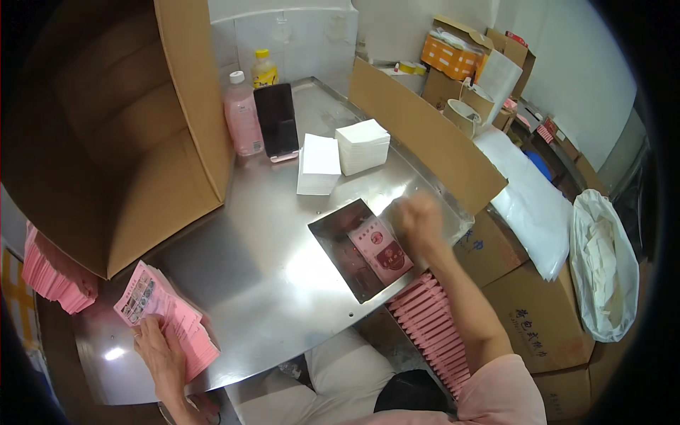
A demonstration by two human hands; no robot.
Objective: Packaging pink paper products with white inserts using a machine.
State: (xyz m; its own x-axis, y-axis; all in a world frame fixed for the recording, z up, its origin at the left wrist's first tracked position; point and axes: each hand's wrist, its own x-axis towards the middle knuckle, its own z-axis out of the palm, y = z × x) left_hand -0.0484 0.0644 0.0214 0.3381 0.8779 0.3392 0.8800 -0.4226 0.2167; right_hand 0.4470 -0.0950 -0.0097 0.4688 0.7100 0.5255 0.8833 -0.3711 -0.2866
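Note:
My left hand (157, 345) is on a fanned stack of pink printed paper packets (185, 333) near the table's left front edge. Its fingers are drawn together on the top packet. Beyond the right edge of a rectangular opening in the metal table, my right hand (419, 221) is blurred by motion, and its fingers cannot be made out clearly. A pink and dark red printed packet (381, 249) lies at the opening (354, 273), beside that hand. Two stacks of white paper napkins (320, 164) (363, 146) stand behind the opening.
A large open cardboard box (191, 106) rises at the left. A phone (277, 122) leans upright before a pink bottle (244, 117) and a yellow-capped bottle (264, 69). A cardboard strip (425, 131) borders the right side. Below the table's right edge stands a row of pink packets (432, 329).

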